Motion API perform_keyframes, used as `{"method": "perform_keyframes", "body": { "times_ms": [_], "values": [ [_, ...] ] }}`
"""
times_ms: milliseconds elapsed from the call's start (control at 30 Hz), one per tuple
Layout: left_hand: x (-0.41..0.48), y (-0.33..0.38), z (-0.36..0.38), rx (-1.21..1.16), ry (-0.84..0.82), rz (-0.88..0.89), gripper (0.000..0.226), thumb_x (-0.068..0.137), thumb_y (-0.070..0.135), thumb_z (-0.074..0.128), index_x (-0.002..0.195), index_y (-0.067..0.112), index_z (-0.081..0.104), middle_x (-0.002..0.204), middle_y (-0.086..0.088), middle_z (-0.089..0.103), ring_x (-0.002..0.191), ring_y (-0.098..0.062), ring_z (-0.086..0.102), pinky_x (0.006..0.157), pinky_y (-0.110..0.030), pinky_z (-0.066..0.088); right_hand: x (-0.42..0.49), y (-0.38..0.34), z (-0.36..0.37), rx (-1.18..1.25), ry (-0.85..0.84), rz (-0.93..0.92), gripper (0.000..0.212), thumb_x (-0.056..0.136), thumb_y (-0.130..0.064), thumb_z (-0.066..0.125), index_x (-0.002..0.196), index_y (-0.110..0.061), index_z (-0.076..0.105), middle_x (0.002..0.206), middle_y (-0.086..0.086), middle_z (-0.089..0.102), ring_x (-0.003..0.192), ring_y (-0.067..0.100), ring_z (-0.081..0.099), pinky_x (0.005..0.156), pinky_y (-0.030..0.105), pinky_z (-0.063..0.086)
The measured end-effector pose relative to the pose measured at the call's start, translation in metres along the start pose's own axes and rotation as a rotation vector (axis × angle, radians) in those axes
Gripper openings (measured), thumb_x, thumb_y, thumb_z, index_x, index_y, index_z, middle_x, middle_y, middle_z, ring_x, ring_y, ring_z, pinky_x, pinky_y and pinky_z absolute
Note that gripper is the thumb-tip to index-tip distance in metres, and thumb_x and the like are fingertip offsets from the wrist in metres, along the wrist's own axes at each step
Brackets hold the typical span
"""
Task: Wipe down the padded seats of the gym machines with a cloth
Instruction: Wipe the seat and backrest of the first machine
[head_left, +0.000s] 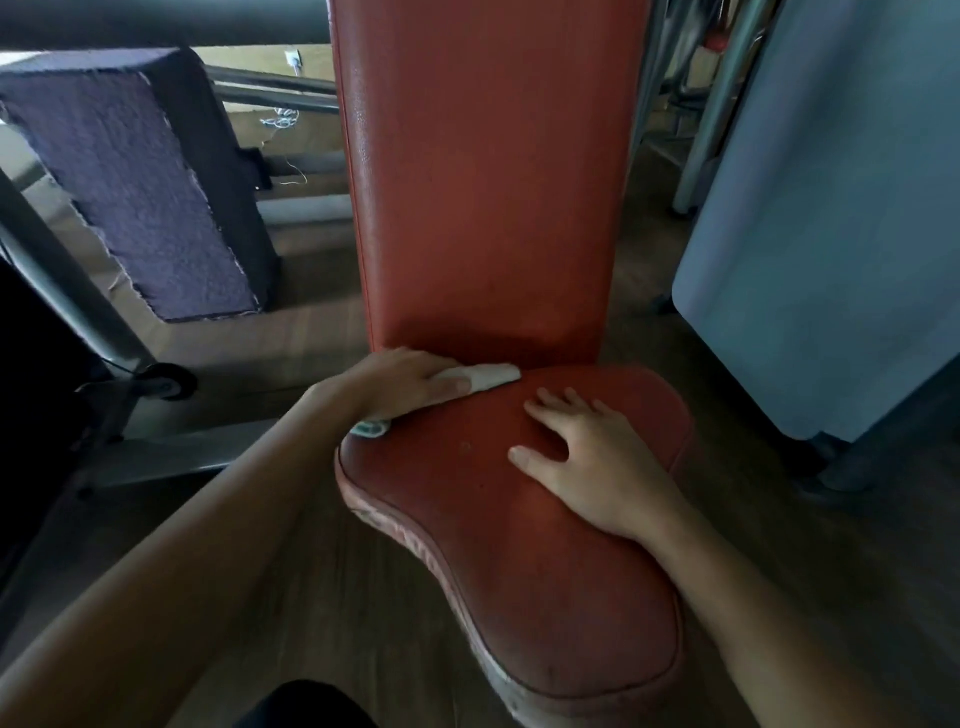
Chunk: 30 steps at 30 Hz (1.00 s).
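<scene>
Wooden floor (322, 332) runs under the red gym machine I am looking down on. My left hand (410, 382) lies flat over a white cloth (493, 375), fingers stretched rather than curled, pressing it onto the padded seat (519, 571) at the seat's far left corner, right where it meets the upright backrest (483, 182). One end of the cloth pokes out past the fingertips along the seat's far edge, and a bit with a teal pattern shows under the heel of the hand at the left edge. My right hand (587, 452) rests released on the middle of the seat, palm down with fingers spread, holding nothing, near the cloth but not touching it. The seat's near edge looks worn and pale along its piping. Left of the backrest a block covered in purple carpet (135, 192) leans on the floor, with a grey metal tube (67, 291) slanting past it. A blue-grey panel (831, 234) stands at the right.
</scene>
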<state>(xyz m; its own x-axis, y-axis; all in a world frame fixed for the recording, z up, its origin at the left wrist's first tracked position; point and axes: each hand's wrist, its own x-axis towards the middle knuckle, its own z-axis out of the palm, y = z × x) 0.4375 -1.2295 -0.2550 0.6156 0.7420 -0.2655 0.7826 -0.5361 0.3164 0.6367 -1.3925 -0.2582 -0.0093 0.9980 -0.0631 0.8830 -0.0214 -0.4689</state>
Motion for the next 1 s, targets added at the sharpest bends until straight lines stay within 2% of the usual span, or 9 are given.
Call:
{"method": "perform_keyframes", "body": {
  "times_ms": [133, 200, 300, 367, 500, 633, 767, 867, 1000],
  "values": [
    [-0.011, 0.008, 0.006, 0.032, 0.068, -0.018, 0.05, 0.099, 0.067, 0.034, 0.144, 0.049, 0.046, 0.143, 0.011, 0.057, 0.131, -0.019, 0.052, 0.108, -0.041, 0.039, -0.001, -0.001, -0.001, 0.006, 0.018, 0.014, 0.062, 0.098, -0.054, 0.051, 0.153, -0.025, 0.042, 0.165, -0.006, 0.028, 0.154, 0.014, 0.016, 0.122, 0.03, 0.007],
    [-0.025, 0.012, 0.011, 0.044, 0.134, -0.019, 0.048, 0.1, 0.064, 0.037, 0.146, 0.051, 0.042, 0.148, 0.017, 0.051, 0.136, -0.016, 0.048, 0.109, -0.038, 0.037, -0.002, 0.0, -0.001, 0.071, 0.054, 0.022, 0.054, 0.097, -0.048, 0.056, 0.146, -0.024, 0.053, 0.159, -0.005, 0.04, 0.15, 0.015, 0.029, 0.119, 0.026, 0.016],
    [-0.051, 0.023, 0.023, 0.044, 0.2, -0.011, 0.046, 0.1, 0.061, 0.04, 0.146, 0.054, 0.04, 0.155, 0.03, 0.035, 0.142, -0.008, 0.039, 0.107, -0.033, 0.034, -0.007, 0.001, -0.002, 0.26, 0.241, 0.039, 0.029, 0.097, -0.032, 0.06, 0.12, -0.019, 0.074, 0.128, -0.005, 0.069, 0.123, 0.011, 0.06, 0.092, 0.002, 0.034],
    [-0.069, 0.033, 0.034, 0.045, 0.233, -0.014, 0.046, 0.101, 0.06, 0.04, 0.146, 0.053, 0.041, 0.157, 0.03, 0.031, 0.144, -0.006, 0.035, 0.108, -0.034, 0.034, -0.012, 0.002, -0.003, 0.352, 0.395, 0.074, 0.023, 0.097, -0.023, 0.059, 0.11, -0.016, 0.077, 0.115, -0.005, 0.074, 0.111, 0.008, 0.065, 0.085, 0.004, 0.037],
    [-0.094, 0.048, 0.058, 0.001, 0.376, -0.009, 0.046, 0.101, 0.058, 0.042, 0.144, 0.045, 0.05, 0.156, 0.021, 0.04, 0.146, -0.007, 0.034, 0.113, -0.03, 0.028, -0.019, 0.002, -0.003, 0.444, 0.472, 0.101, 0.025, 0.097, -0.019, 0.056, 0.113, -0.014, 0.075, 0.117, -0.002, 0.073, 0.113, 0.011, 0.065, 0.095, 0.017, 0.044],
    [-0.107, 0.056, 0.076, -0.053, 0.506, -0.004, 0.055, 0.095, 0.067, 0.041, 0.137, 0.038, 0.06, 0.147, 0.015, 0.054, 0.141, -0.011, 0.044, 0.117, -0.037, 0.034, -0.023, 0.005, -0.005, 0.351, 0.29, 0.055, 0.04, 0.098, -0.03, 0.053, 0.137, -0.024, 0.062, 0.138, -0.002, 0.063, 0.13, 0.016, 0.056, 0.105, 0.023, 0.039],
    [-0.117, 0.073, 0.088, -0.126, 0.637, -0.064, 0.042, 0.097, 0.057, 0.052, 0.131, 0.036, 0.065, 0.142, 0.017, 0.058, 0.139, -0.009, 0.045, 0.115, -0.031, 0.035, -0.03, 0.006, 0.001, 0.177, 0.144, -0.014, 0.048, 0.103, -0.038, 0.045, 0.15, -0.028, 0.046, 0.156, 0.0, 0.045, 0.147, 0.024, 0.035, 0.124, 0.045, 0.022],
    [-0.119, 0.083, 0.095, -0.143, 0.7, -0.113, 0.04, 0.097, 0.055, 0.054, 0.131, 0.038, 0.065, 0.142, 0.018, 0.057, 0.139, -0.007, 0.044, 0.112, -0.026, 0.031, -0.033, 0.01, 0.0, 0.191, 0.138, -0.046, 0.047, 0.106, -0.036, 0.04, 0.152, -0.028, 0.043, 0.158, -0.001, 0.042, 0.15, 0.021, 0.031, 0.127, 0.043, 0.01],
    [-0.114, 0.082, 0.089, -0.148, 0.663, -0.114, 0.041, 0.096, 0.056, 0.054, 0.13, 0.036, 0.066, 0.141, 0.019, 0.058, 0.138, -0.006, 0.044, 0.108, -0.025, 0.032, -0.031, 0.017, -0.002, 0.135, 0.076, -0.066, 0.052, 0.107, -0.041, 0.036, 0.157, -0.028, 0.031, 0.161, 0.001, 0.037, 0.151, 0.019, 0.029, 0.127, 0.041, 0.009]
  ]
}}
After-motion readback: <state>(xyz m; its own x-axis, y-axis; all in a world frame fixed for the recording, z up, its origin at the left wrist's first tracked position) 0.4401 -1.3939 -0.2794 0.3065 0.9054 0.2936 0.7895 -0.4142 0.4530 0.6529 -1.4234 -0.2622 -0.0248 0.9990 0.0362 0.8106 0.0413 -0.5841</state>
